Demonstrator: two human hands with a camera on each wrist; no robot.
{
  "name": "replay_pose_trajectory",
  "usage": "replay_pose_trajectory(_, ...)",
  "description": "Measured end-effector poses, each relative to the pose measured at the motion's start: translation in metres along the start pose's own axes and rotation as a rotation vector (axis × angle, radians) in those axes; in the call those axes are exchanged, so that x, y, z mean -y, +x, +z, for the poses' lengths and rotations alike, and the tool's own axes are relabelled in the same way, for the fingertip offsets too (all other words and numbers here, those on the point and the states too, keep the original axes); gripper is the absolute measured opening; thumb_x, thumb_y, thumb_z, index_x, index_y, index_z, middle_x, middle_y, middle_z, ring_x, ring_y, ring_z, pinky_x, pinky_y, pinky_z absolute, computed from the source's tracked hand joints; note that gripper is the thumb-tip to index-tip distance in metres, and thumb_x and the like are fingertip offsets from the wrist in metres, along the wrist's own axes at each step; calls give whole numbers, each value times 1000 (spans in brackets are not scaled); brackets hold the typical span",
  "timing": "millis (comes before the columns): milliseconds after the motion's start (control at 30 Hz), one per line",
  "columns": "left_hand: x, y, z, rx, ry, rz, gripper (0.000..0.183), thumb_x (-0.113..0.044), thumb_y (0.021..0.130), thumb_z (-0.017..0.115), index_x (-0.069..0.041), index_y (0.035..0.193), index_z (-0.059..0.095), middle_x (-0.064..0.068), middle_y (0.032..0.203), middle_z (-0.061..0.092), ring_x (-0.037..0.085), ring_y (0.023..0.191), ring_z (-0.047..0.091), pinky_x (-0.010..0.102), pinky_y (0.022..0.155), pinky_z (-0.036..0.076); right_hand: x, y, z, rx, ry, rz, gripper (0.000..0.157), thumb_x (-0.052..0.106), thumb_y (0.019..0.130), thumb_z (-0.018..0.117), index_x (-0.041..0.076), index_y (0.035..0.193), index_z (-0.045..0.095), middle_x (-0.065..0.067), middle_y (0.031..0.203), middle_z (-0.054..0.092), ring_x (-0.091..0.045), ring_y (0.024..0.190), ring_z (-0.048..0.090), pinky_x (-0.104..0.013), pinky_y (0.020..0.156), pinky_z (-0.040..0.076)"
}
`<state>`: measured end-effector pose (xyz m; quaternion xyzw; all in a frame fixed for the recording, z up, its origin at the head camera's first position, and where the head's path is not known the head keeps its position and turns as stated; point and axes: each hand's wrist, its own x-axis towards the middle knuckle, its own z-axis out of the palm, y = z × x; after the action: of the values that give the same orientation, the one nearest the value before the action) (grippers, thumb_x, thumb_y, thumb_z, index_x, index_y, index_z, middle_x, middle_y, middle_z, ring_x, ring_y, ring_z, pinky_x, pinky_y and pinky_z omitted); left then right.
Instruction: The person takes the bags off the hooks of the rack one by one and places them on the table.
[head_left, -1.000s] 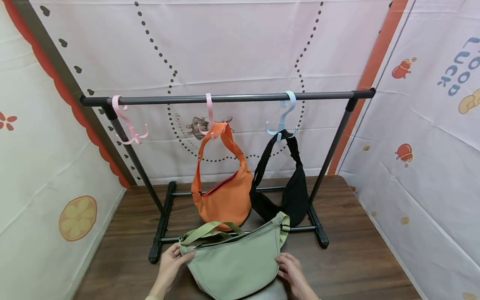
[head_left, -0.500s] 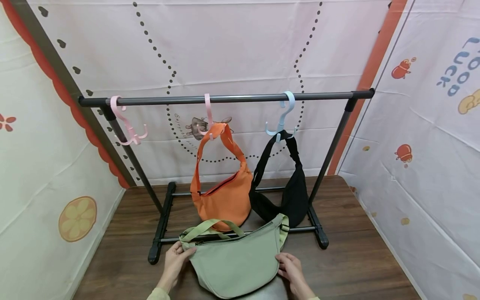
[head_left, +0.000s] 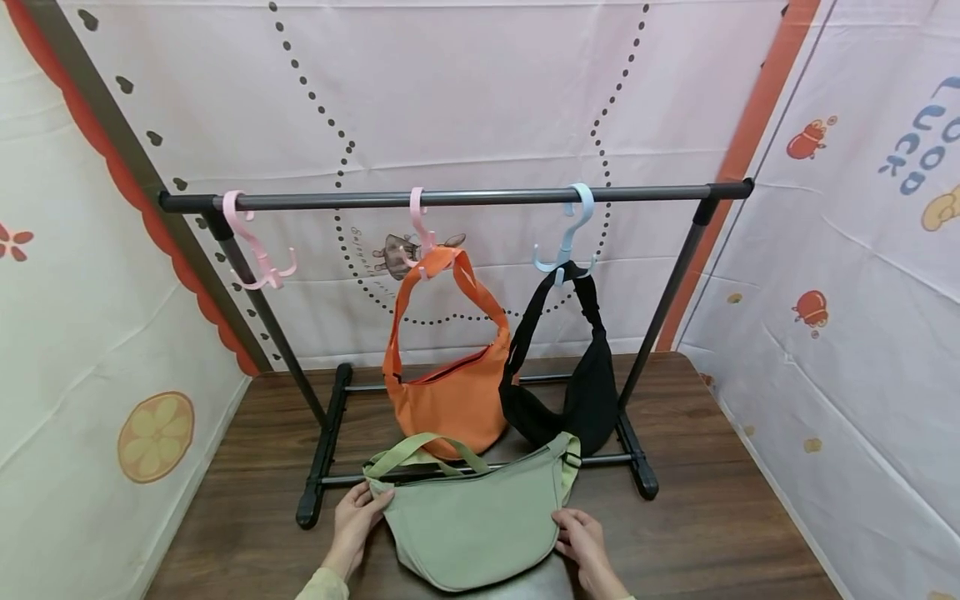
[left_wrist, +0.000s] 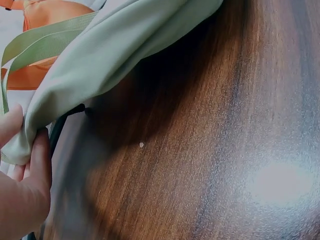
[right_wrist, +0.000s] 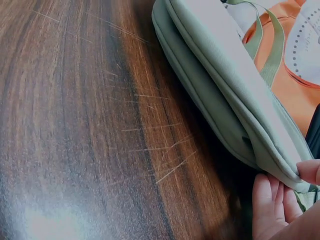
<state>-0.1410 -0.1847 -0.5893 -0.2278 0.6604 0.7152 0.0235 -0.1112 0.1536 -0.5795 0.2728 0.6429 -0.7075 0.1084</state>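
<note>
Sage-green cloth fills the space between my two hands, which are well apart, each pinching an end of the green bag (head_left: 476, 533). It sits over the near part of the brown wood-grain bench (head_left: 735, 508), in front of the rack (head_left: 315, 202); I cannot tell whether its bottom edge touches the wood. My left hand (head_left: 352, 525) has its left corner, thumb on one side and fingers on the other, the fabric bunched between them in the left wrist view. My right hand (head_left: 585, 546) pinches the lower part of its right edge, thumb above and fingers beneath. The green strap (head_left: 411, 450) arches up behind the bag's top edge, and a dark buckle (head_left: 572, 458) shows at its right end.

Just behind, an orange bag (head_left: 453, 408) hangs by its strap from the middle pink hook (head_left: 417, 212). Beside it to the right, a black bag (head_left: 600, 400) hangs from the blue hook (head_left: 575, 227). The other pink hook (head_left: 258, 252) hangs tilted near the rack's left end. Printed white cloth (head_left: 480, 100) stands behind and at both sides, with an orange slice (head_left: 156, 437) pictured on the left. Light glares off the bench in both wrist views.
</note>
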Motion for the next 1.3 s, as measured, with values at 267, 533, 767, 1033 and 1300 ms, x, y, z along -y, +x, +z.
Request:
replay_pose_trajectory(267, 3, 5, 1, -57, 67, 31, 66, -16, 78, 72, 12, 128, 39, 28, 119, 52, -3, 74, 55, 16, 64, 49, -2, -1, 6, -12, 14, -24, 19, 13, 80, 59, -1, 92, 60, 4, 67, 58, -5, 60, 56, -20, 55, 49)
replay_pose_trajectory(533, 5, 6, 4, -105, 114, 77, 64, -13, 78, 72, 15, 126, 40, 36, 121, 46, -2, 71, 55, 15, 61, 49, -2, -3, 5, -4, 14, -23, 19, 14, 80, 60, 0, 93, 61, 4, 66, 59, -6, 61, 57, -20, 55, 49)
replay_pose_trajectory(767, 6, 6, 4, -161, 204, 69, 67, -20, 76, 74, 13, 126, 43, 35, 121, 48, 14, 85, 60, 17, 64, 49, -1, -3, 5, -10, -12, 1, 21, 14, 80, 61, -1, 95, 61, 3, 69, 60, -6, 61, 58, -21, 56, 50)
replay_pose_trajectory(1033, 10, 5, 3, -220, 294, 62, 67, -27, 75, 75, 9, 124, 47, 31, 119, 52, 29, 96, 61, 23, 68, 52, -1, -4, 6, -21, -47, -9, 24, 13, 80, 62, -4, 97, 61, 2, 72, 62, -6, 61, 60, -22, 56, 51)
replay_pose_trajectory(1300, 8, 2, 3, -246, 393, 93, 65, -29, 74, 75, 10, 121, 51, 31, 116, 55, 37, 101, 58, 40, 80, 50, 0, -10, 5, -1, -48, -6, 23, 12, 79, 63, -4, 95, 60, 3, 70, 61, -6, 61, 59, -22, 55, 51)
